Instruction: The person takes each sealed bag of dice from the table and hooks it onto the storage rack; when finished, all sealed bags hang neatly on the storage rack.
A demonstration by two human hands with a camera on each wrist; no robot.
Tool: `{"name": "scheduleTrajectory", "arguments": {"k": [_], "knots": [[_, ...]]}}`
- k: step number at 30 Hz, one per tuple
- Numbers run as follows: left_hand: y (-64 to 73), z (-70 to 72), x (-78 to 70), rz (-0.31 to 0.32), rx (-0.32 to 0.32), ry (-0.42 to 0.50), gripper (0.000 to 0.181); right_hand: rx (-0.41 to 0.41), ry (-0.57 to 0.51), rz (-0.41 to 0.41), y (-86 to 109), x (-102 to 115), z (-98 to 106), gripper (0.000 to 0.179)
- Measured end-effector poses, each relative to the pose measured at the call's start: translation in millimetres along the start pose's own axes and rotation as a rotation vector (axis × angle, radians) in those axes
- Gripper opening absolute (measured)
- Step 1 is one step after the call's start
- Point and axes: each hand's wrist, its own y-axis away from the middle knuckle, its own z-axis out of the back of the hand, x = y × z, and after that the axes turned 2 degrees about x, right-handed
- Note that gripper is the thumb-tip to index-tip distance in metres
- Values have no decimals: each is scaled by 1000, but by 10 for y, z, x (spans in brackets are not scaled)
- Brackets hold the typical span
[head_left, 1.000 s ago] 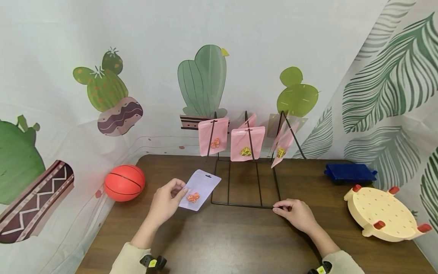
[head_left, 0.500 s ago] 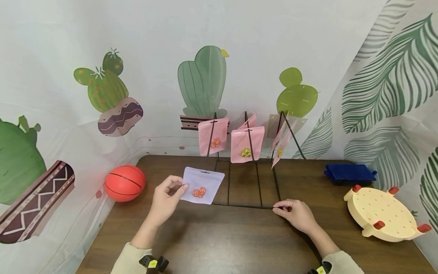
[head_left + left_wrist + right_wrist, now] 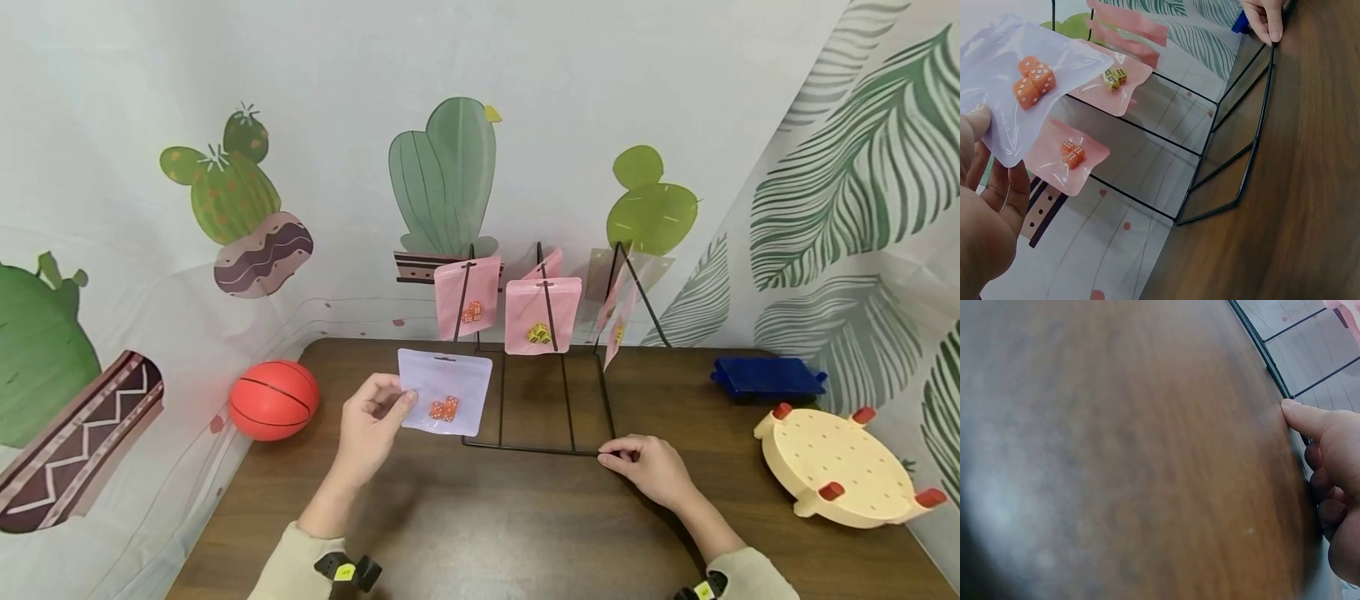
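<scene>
My left hand [image 3: 369, 432] pinches the left edge of a lilac zip pouch [image 3: 468, 383] between thumb and fingers. Orange dice [image 3: 1035, 81] show through its clear front, and its hang slot is at the top. The pouch is held up in front of a black wire display rack [image 3: 525, 451]. With thumb and fingers, my right hand [image 3: 651, 471] grips the front right corner of the rack's base. Pink pouches hang on the rack's arms: one with orange dice [image 3: 448, 287] at left, one with yellow dice [image 3: 517, 304] in the middle, and others turned edge-on at right.
A red toy basketball [image 3: 273, 400] sits at the table's left edge. To the right stand a blue plastic tray-like piece [image 3: 768, 379] and a cream round board with red-tipped legs [image 3: 836, 467]. A cactus-printed cloth [image 3: 337, 167] hangs behind the brown table [image 3: 480, 517].
My left hand has turned the lilac pouch from tilted to nearly upright and raised it, its front now facing me. The right hand stays on the rack corner.
</scene>
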Motion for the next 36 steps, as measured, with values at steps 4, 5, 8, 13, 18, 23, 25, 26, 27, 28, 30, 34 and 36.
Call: {"name": "scheduleTrajectory", "arguments": {"k": [4,5,8,13,18,23,25,26,27,28,30,34,36], "knots": [[-25,-47,21,16,-11,18,12,-8,-4,3,3,3,3,9],[-30,-59,28,19,-12,21,12,-10,-4,5,3,2,4,9],[-46,-90,44,29,-18,27,11,-17,-5,11,4,1,2,8],[-70,-139,77,44,-31,28,12,-15,-5,11,-1,-6,2,7],[-121,-202,99,70,-50,32,13,-11,-7,8,-2,-14,0,8],[-223,-276,129,70,-74,31,15,-9,-8,-1,4,-19,-4,7],[-274,-305,156,72,-87,30,15,-8,-7,-5,4,-21,-5,8],[-300,-321,167,71,-93,29,15,-8,-7,-5,3,-20,-5,7],[-328,-335,183,74,-101,27,14,-8,-6,-6,3,-20,-6,8],[-353,-350,196,77,-109,26,14,-7,-6,-6,3,-19,-6,8],[-406,-380,219,81,-127,17,14,-5,-9,-7,4,-13,-4,8],[-508,-444,229,86,-152,-2,15,-8,-13,-4,6,-4,0,8],[-547,-481,165,89,-159,-9,15,-10,-13,-1,4,0,0,9]]}}
